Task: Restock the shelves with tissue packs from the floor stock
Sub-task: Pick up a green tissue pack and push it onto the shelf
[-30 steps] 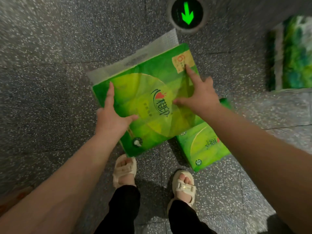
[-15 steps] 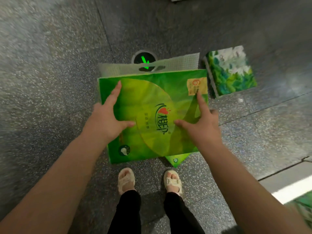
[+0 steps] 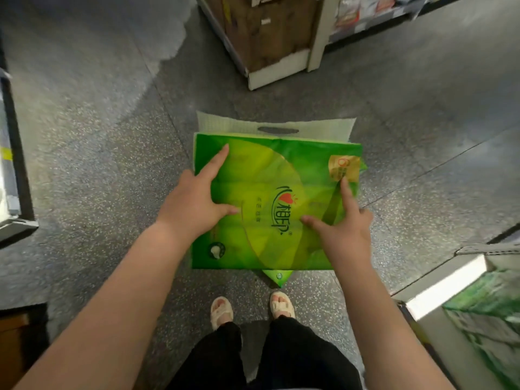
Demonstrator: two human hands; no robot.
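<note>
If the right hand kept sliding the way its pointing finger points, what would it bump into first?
The right hand lies on the green tissue pack, index finger aimed up the pack. It would first reach the yellow label just past the fingertip, then probably the pack's white handle flap.

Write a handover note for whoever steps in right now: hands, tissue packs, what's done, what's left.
Left hand and right hand: each grips a side of the big green tissue pack, thumb and index finger on its top face.
The pack is held flat, above the feet, handle flap pointing away.
A second green pack's corner shows beneath it.
A shelf at lower right holds green packs.
Done: pack in hand. Left: shelve it, then fetch the rest.
</note>
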